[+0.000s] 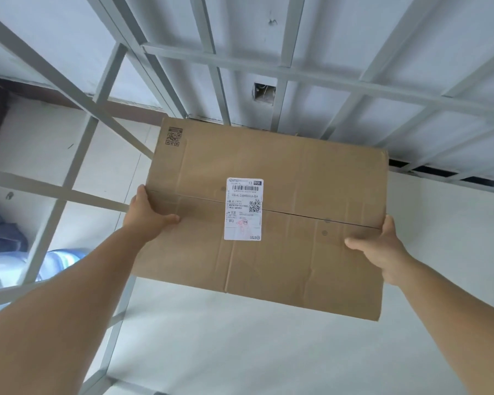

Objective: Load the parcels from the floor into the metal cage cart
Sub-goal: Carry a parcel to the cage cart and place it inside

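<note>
A large brown cardboard parcel (297, 172) with a white shipping label on its top fills the middle of the view, inside the metal cage cart (223, 62). My left hand (149, 215) grips its left edge, thumb on the top face. At the right edge my right hand (380, 246) holds it the same way, thumb on top and fingers hidden underneath. The parcel's far edge lies close to the cart's grey back bars. The pale cart floor (240, 343) shows below the box; whether the box rests on it I cannot tell.
The cart's left side frame (77, 163) of grey bars runs past my left arm. Behind the back bars is a white wall with a small square hole (264, 92). Blue and white bundles (9, 252) lie outside the cart at the left.
</note>
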A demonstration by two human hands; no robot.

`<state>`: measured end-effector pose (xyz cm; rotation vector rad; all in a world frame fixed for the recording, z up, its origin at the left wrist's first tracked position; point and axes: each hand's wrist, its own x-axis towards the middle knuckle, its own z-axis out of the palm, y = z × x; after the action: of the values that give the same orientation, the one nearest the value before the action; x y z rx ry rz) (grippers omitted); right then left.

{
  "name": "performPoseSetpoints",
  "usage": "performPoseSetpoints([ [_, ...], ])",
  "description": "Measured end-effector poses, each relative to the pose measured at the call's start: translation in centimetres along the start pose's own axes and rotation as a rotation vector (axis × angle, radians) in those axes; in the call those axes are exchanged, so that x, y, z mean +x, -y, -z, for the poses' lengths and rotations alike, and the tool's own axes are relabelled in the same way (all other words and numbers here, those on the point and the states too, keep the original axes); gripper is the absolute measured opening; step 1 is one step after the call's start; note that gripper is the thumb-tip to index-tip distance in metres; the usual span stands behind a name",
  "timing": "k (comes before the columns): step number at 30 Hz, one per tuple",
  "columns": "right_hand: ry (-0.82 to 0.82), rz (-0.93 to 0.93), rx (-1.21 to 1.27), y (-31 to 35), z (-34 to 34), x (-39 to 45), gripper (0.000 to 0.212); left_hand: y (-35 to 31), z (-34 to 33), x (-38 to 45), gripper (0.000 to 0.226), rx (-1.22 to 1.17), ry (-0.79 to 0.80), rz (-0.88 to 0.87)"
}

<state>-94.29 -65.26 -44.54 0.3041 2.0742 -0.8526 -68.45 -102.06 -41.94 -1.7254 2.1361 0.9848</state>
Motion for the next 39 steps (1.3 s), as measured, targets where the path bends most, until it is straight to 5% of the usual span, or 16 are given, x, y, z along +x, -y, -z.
performPoseSetpoints([
  [10,-0.078,0.048,-0.253,0.0,-2.2,-0.2,0.126,1.5,-2.3,1.6,0.1,0.031,-0.013,-0.087],
  [13,-0.053,0.141,-0.607,-0.5,-3.3,-2.6,0.132,0.9,-3.1,-0.6,0.103,0.377,0.033,-0.296],
  [16,0.052,0.25,-0.981,-1.9,-4.3,-5.4,0.134,1.0,-4.9,-4.0,0.12,0.698,0.258,-0.498],
  [20,0.174,0.323,-1.289,-3.9,-5.0,-7.8,0.134,0.9,-7.1,-7.0,0.132,0.862,0.375,-0.557],
  [39,0.108,0.34,-1.271,0.5,-4.1,-5.7,0.118,-2.9,-6.5,-6.0,0.116,0.887,0.328,-0.522],
])
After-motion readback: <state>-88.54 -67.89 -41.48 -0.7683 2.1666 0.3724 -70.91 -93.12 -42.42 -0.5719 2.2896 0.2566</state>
